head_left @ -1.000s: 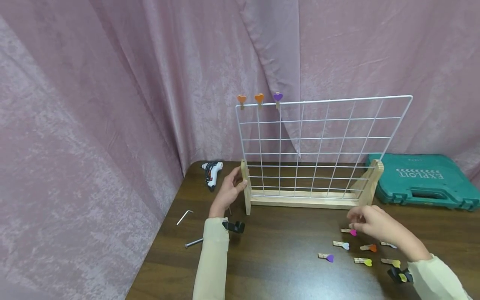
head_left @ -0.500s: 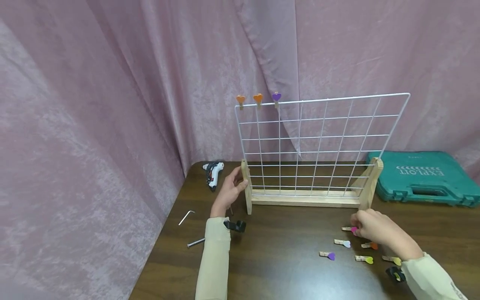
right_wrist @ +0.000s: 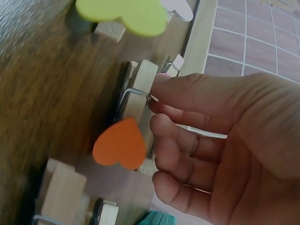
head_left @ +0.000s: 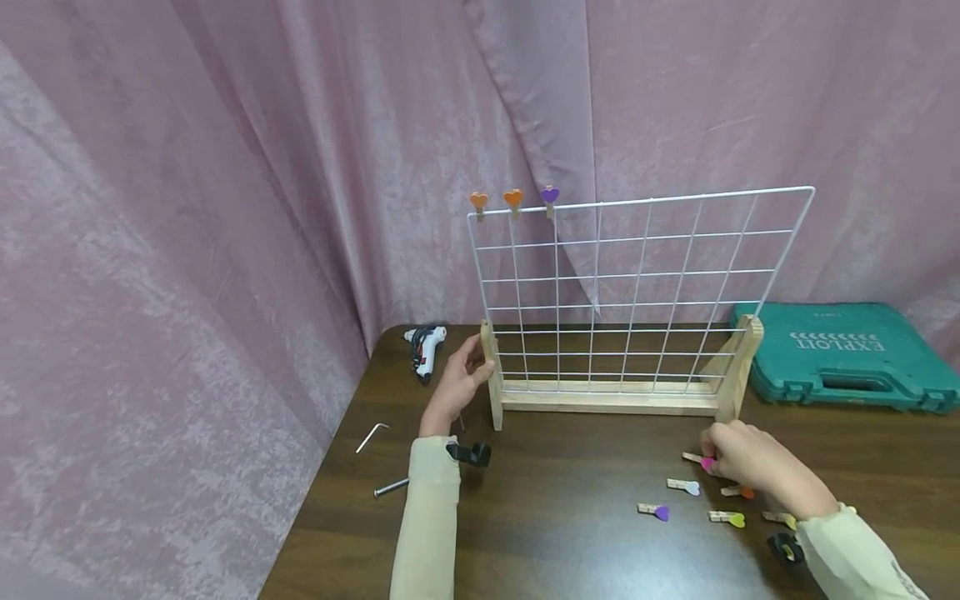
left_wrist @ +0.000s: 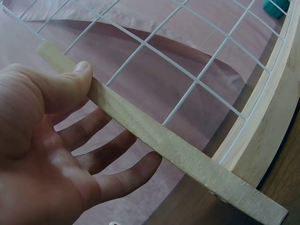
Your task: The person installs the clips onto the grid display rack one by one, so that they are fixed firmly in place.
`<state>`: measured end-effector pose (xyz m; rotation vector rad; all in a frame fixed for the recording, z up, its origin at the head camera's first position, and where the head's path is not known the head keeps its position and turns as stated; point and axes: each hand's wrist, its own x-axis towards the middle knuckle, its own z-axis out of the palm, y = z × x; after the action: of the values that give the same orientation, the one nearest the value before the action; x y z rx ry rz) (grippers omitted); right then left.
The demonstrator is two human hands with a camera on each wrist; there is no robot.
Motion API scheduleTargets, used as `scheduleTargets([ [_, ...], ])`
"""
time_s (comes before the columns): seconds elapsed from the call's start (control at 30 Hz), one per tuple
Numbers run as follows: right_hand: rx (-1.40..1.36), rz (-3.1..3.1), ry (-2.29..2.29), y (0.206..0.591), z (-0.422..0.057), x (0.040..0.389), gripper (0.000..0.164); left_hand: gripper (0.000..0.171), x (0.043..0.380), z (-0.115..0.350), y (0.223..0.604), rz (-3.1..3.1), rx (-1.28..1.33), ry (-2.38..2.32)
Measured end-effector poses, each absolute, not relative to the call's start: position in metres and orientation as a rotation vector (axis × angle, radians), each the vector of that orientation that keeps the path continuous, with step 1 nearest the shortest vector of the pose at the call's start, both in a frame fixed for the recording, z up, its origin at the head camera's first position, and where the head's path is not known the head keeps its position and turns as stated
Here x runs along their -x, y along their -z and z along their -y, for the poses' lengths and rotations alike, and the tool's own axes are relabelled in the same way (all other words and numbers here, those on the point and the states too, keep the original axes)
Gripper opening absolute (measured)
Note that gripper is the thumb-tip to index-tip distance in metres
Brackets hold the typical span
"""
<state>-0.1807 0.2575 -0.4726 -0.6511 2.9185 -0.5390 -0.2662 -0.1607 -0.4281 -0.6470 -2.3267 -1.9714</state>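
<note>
My left hand [head_left: 453,387] grips the left wooden post [left_wrist: 187,154] of a stand, thumb on its front edge and fingers behind. The stand holds up a white wire grid [head_left: 630,202]. Two orange heart clothespins [head_left: 513,198] and a purple one [head_left: 550,195] are clipped on its top left bar. My right hand [head_left: 753,458] pinches a pink heart clothespin [head_left: 707,463] low over the table; its fingers partly hide it in the right wrist view. Around it lie white [head_left: 682,487], orange [right_wrist: 121,144], purple [head_left: 653,511] and yellow-green [head_left: 727,518] heart clothespins.
A green case [head_left: 847,350] lies behind the stand's right end. Left of the stand are a white glue gun [head_left: 427,346], a hex key [head_left: 371,437] and a bolt [head_left: 391,487]. Pink curtains [head_left: 420,167] hang behind the table.
My right hand has come down onto the pink clothespin, and its fingers have closed on the heart end. The left hand keeps its hold on the post.
</note>
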Motion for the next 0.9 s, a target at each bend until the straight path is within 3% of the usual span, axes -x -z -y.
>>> scheduleTargets([
  [0.57,0.904,-2.869,0.919,0.463,-0.252,0.189,0.02,0.05,0.266,0.16,0.428,2.343,0.642,1.949],
  [0.9,0.895,-2.864,1.342,0.42,-0.236,0.189,0.015,0.05,0.266,0.161,0.429,2.347,0.64,1.938],
])
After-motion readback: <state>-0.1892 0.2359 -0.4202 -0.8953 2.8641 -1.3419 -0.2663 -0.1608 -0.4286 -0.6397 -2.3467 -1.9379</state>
